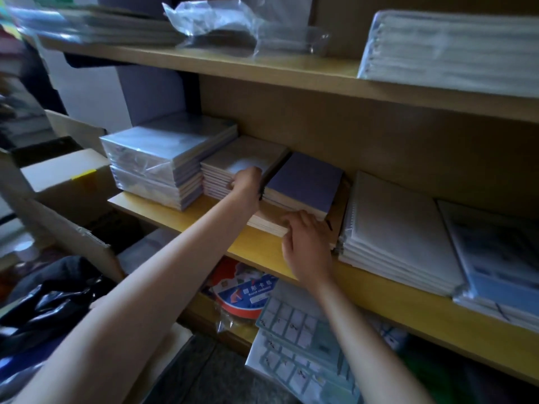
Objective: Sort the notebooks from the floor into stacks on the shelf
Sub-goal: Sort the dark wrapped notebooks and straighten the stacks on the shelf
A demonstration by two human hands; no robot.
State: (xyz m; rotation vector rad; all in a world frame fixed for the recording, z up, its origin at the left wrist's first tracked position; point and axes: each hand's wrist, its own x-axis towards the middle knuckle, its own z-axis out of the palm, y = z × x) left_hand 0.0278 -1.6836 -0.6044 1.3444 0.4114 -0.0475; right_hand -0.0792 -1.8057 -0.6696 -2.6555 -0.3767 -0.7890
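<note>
Notebooks [303, 182] stacked at the front edge of the middle shelf [253, 253], both hands on them.
Right hand [307, 246] pinches the stack's front corner; left hand [248, 182] curls at its left side, grip unclear. Long axis runs toward the shelf's back.

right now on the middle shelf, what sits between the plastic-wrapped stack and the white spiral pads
Head view: a pale-covered stack and a purple-covered stack, side by side.

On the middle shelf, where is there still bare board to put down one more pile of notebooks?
Only the front strip of the middle shelf, before the purple-topped stack, is bare, and it is narrow. The rest is crowded: wrapped stack, beige-topped stack and spiral notebooks stand close together.
</note>
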